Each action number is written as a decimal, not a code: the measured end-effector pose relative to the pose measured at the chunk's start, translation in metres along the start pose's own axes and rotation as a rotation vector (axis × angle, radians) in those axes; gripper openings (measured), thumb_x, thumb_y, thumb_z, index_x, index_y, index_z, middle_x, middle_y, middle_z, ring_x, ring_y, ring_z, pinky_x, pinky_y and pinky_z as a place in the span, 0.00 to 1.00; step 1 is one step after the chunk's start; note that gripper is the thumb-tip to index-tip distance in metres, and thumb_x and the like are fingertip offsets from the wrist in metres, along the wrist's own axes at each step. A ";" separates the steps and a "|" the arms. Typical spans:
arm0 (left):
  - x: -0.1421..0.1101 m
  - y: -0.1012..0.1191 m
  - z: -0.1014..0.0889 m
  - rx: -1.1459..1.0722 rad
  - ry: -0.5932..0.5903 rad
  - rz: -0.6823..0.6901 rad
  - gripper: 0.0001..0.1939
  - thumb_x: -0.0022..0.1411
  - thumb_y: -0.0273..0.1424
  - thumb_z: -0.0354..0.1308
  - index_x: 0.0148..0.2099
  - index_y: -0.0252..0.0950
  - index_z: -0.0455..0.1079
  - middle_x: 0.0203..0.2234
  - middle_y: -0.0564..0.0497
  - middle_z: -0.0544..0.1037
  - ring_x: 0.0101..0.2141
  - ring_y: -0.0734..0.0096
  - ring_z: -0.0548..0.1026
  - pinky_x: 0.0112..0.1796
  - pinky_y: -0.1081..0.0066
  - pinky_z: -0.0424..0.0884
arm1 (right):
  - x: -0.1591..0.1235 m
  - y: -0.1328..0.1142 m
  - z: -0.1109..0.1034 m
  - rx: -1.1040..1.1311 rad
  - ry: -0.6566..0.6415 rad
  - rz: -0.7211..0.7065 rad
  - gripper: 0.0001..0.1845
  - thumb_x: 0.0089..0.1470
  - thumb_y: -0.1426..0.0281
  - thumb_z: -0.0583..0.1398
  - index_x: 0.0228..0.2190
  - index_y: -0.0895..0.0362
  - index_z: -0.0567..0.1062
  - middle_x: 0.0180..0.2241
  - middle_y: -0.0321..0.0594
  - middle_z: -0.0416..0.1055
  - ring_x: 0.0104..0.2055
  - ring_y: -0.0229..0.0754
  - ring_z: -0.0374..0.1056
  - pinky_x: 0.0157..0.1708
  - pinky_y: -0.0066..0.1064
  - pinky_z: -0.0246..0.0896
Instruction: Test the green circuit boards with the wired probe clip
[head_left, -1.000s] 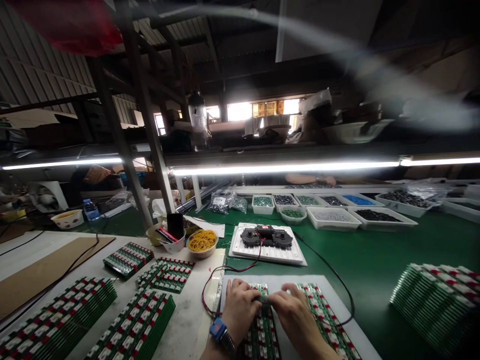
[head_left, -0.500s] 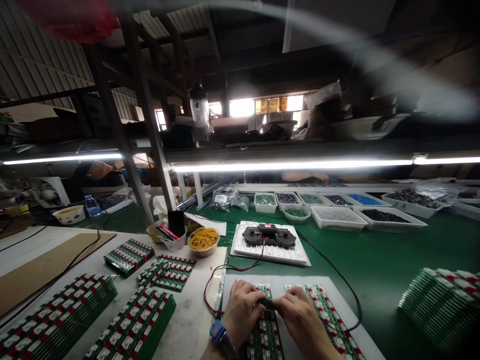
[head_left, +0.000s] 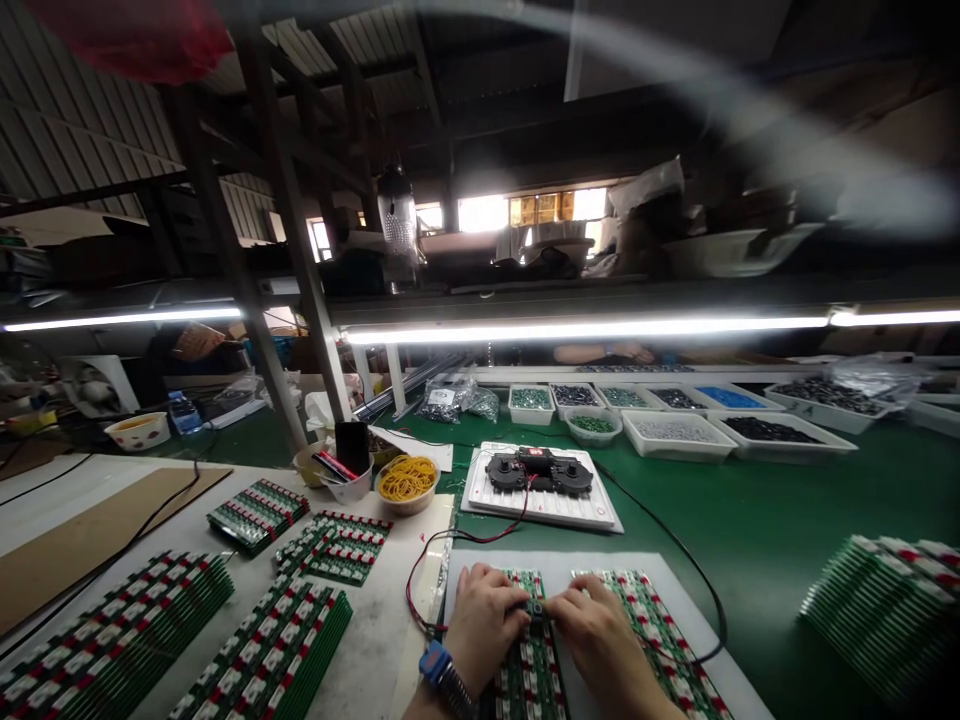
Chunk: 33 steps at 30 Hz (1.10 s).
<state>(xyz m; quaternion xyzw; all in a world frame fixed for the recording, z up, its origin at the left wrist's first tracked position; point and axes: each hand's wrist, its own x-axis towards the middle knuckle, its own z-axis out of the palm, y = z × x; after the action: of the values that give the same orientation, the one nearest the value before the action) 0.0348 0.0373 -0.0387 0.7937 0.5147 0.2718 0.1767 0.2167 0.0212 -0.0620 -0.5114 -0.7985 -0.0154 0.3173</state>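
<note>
My left hand and my right hand rest on rows of green circuit boards with red and white parts. Fingertips of both hands meet on a small dark connector, which sits on the boards. A second row of boards lies under my right hand, on a white sheet. Red and black wires run from a black device on a white test fixture to the left of my left hand. A blue-faced wristwatch is on my left wrist.
Stacked boards cover the white tabletop at left, and another stack stands on the green bench at right. A bowl of yellow rubber bands sits nearby. Trays of small parts line the far side, where a co-worker's forearm shows.
My hands have drawn slightly closer around the small dark connector, which now sits lower against the boards. The camera view has shifted only a little.
</note>
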 end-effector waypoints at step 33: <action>-0.003 0.002 0.004 -0.016 0.056 -0.021 0.10 0.55 0.26 0.59 0.38 0.44 0.76 0.35 0.52 0.74 0.44 0.60 0.66 0.50 0.60 0.60 | -0.004 0.012 0.004 -0.087 0.007 -0.119 0.23 0.50 0.78 0.63 0.43 0.39 0.73 0.34 0.27 0.75 0.45 0.47 0.66 0.47 0.38 0.52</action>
<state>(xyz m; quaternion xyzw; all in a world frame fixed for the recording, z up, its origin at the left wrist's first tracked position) 0.0377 0.0339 -0.0418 0.7789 0.5256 0.2961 0.1713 0.2260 0.0256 -0.0708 -0.4760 -0.8250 -0.0708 0.2964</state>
